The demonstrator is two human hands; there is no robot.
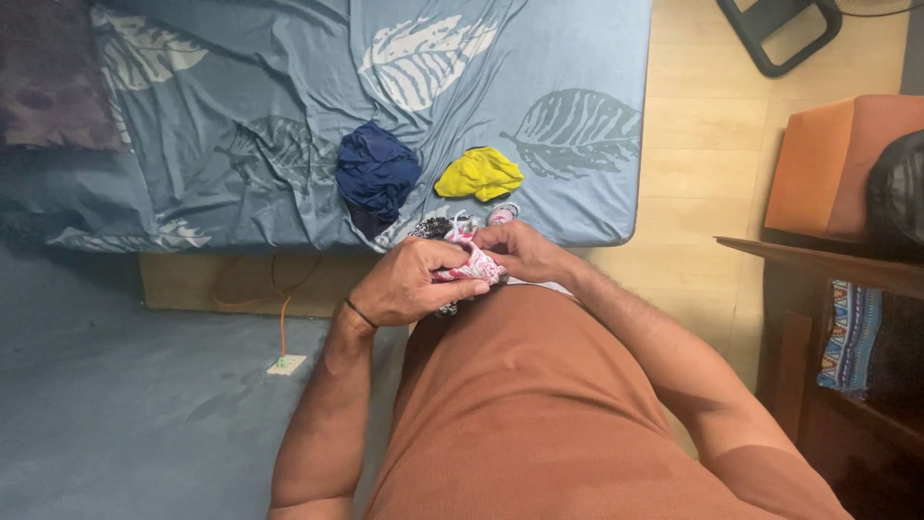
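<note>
Both hands closed on one small cloth item, held in front of the torso, just off the near edge of the bed. Left hand (409, 282) wraps it from the left, fingers curled over the top; thin dark band on that wrist. Right hand (525, 252) pinches it from the right side.

The patterned cloth (472, 267): pink/red and white print, soft, bunched and crumpled between the hands; exact shape can't be made out. A darker speckled bit shows at its upper left, can't tell whether it's the same piece.

On the bed (577, 58), near edge: navy garment (375, 173), crumpled heap, matte fabric, just beyond the hands. Yellow garment (478, 174) beside it to the right, smaller, folded-over lump, brighter and smoother. The two lie close but apart. Bed sheet is blue-grey with large pale leaf prints, wrinkled.

Rust-orange shirt (539, 404) fills the lower middle, fine ribbed knit.

Right of the bed: pale wooden floor (693, 144), orange box (828, 164) on dark wood furniture.
</note>
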